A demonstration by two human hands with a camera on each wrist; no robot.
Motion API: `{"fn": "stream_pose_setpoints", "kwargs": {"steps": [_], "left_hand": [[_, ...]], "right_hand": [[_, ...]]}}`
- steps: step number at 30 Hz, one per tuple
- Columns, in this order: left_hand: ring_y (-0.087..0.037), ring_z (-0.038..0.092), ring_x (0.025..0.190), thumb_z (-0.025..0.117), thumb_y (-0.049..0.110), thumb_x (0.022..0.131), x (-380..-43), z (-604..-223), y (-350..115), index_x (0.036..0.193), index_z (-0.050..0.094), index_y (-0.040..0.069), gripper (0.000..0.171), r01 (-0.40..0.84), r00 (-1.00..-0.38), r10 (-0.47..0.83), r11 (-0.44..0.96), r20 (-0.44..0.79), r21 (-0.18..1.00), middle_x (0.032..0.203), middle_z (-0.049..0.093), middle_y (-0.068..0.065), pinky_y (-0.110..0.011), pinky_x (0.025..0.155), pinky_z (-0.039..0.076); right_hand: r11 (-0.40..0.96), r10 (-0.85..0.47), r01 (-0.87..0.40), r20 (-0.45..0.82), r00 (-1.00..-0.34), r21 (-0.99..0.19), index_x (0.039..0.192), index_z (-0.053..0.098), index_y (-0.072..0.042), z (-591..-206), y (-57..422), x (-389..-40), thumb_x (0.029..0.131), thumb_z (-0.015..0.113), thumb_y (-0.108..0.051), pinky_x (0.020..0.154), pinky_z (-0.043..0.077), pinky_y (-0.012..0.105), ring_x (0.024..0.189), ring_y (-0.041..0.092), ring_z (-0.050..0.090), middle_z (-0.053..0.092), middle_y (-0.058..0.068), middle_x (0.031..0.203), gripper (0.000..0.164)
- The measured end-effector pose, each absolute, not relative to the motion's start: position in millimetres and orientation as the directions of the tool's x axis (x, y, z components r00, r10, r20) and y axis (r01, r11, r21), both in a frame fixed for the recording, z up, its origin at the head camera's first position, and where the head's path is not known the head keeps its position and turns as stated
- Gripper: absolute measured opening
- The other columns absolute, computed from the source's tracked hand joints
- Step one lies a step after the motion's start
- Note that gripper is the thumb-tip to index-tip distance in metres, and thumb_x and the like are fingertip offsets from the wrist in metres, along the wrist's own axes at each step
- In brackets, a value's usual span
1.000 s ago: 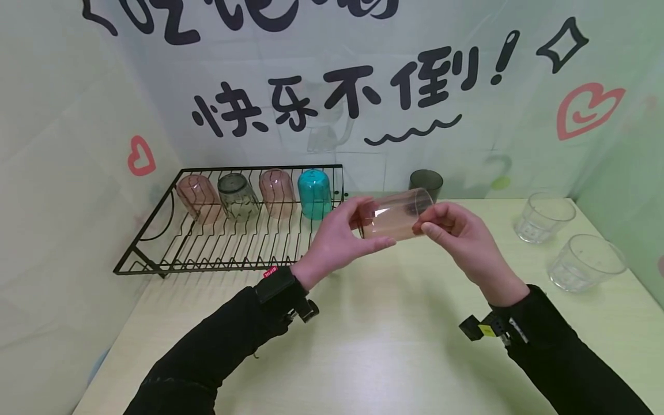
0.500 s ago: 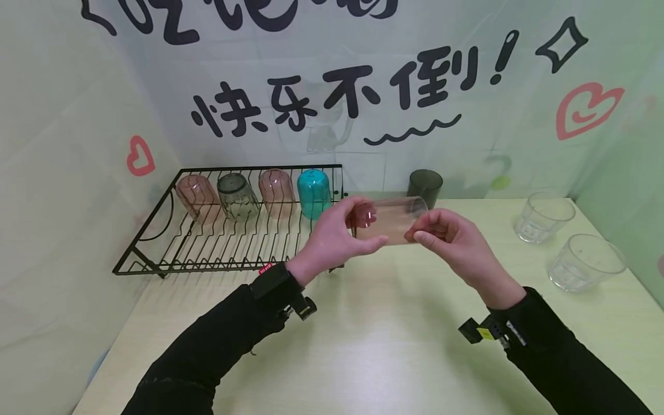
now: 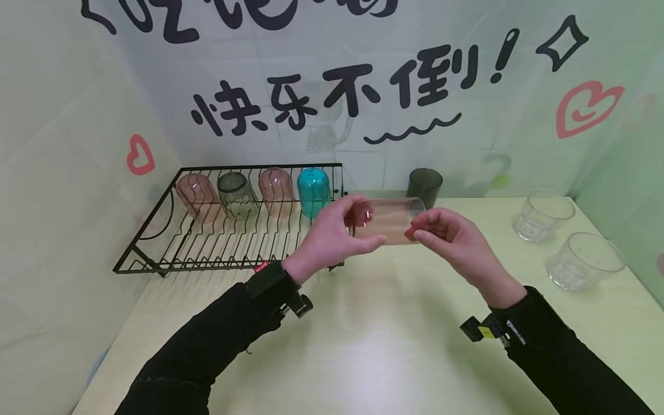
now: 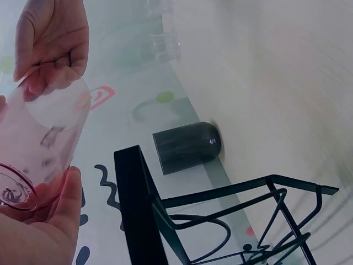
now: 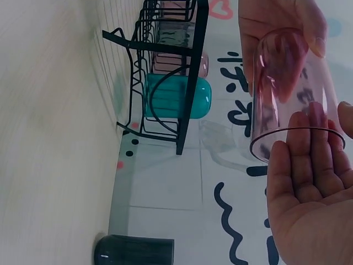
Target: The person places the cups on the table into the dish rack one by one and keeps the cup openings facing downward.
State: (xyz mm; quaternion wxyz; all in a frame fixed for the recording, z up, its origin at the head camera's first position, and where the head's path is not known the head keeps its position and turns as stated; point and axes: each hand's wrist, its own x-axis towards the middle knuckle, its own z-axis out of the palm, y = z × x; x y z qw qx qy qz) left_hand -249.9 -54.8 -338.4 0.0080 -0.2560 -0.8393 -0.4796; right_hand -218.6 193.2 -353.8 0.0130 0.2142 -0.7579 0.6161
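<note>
while the left hand [image 3: 332, 233] curls round the base end of a pink glass [image 3: 389, 219], the right hand [image 3: 459, 239] pinches it at the rim, so the glass lies sideways, held above the bench [image 3: 384, 346] just right of a black wire rack [image 3: 207, 267]. in the rack four tumblers sit base up in a row: two rosy [image 3: 276, 190], one grey [image 3: 237, 196], one teal [image 3: 313, 193]. a dark glass [image 3: 425, 183] stands near the wall [image 3: 290, 147]; two clear glasses [image 3: 583, 265] stand at the far right.
</note>
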Motion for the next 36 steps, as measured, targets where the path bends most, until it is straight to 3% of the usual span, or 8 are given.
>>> {"fn": "stream_pose_setpoints", "kwargs": {"steps": [8, 13, 16, 22, 28, 36], "left_hand": [[-0.022, 0.053, 0.090, 0.085, 0.029, 0.078, -248, -336, -61, 0.123, 0.060, 0.008, 0.056, 0.437, -0.868, 0.430, 0.428, 0.247, 0.791, 0.103, 0.061, -0.010, -0.032, 0.075, 0.051], [-0.021, 0.053, 0.091, 0.086, 0.029, 0.078, -247, -333, -69, 0.126, 0.059, 0.008, 0.059, 0.431, -0.874, 0.425, 0.452, 0.236, 0.781, 0.105, 0.061, -0.008, -0.032, 0.077, 0.051], [-0.020, 0.053, 0.091, 0.086, 0.029, 0.077, -246, -332, -75, 0.129, 0.058, 0.007, 0.062, 0.435, -0.875, 0.419, 0.466, 0.241, 0.771, 0.104, 0.061, -0.007, -0.032, 0.079, 0.051], [-0.021, 0.053, 0.089, 0.086, 0.029, 0.077, -245, -330, -89, 0.129, 0.058, 0.009, 0.062, 0.438, -0.885, 0.387, 0.499, 0.260, 0.748, 0.102, 0.060, -0.004, -0.033, 0.076, 0.051], [-0.021, 0.053, 0.089, 0.086, 0.030, 0.077, -245, -332, -99, 0.130, 0.058, 0.007, 0.064, 0.448, -0.884, 0.380, 0.520, 0.273, 0.727, 0.103, 0.060, -0.004, -0.033, 0.075, 0.051], [-0.021, 0.054, 0.092, 0.086, 0.030, 0.076, -245, -331, -112, 0.130, 0.056, 0.005, 0.067, 0.450, -0.887, 0.374, 0.570, 0.271, 0.687, 0.104, 0.058, -0.003, -0.034, 0.077, 0.052]], "right_hand": [[0.201, -0.310, -0.339, 0.269, -0.912, -0.919, 0.113, 0.061, 0.007, -353, 199, -216, 0.096, 0.064, -0.004, 0.087, 0.053, 0.023, 0.097, 0.016, 0.067, 0.070, 0.004, 0.104, 0.020], [0.300, -0.325, -0.323, 0.222, -0.919, -0.898, 0.117, 0.062, 0.003, -351, 202, -213, 0.095, 0.066, -0.008, 0.088, 0.052, 0.021, 0.100, 0.014, 0.065, 0.068, 0.014, 0.112, 0.025], [0.385, -0.357, -0.364, 0.227, -0.906, -0.848, 0.119, 0.063, -0.001, -352, 205, -214, 0.095, 0.068, -0.010, 0.087, 0.051, 0.019, 0.100, 0.013, 0.064, 0.068, 0.012, 0.112, 0.026], [0.533, -0.463, -0.483, 0.239, -0.854, -0.694, 0.117, 0.067, -0.011, -357, 215, -216, 0.094, 0.069, -0.016, 0.092, 0.049, 0.027, 0.102, 0.010, 0.064, 0.069, -0.002, 0.111, 0.024], [0.574, -0.512, -0.506, 0.200, -0.835, -0.643, 0.116, 0.068, -0.013, -360, 220, -216, 0.094, 0.070, -0.020, 0.094, 0.048, 0.044, 0.105, 0.016, 0.065, 0.069, -0.005, 0.112, 0.023], [0.621, -0.537, -0.514, 0.156, -0.829, -0.592, 0.118, 0.069, -0.014, -360, 229, -215, 0.093, 0.071, -0.024, 0.092, 0.049, 0.047, 0.108, 0.020, 0.063, 0.068, -0.005, 0.114, 0.027]]}}
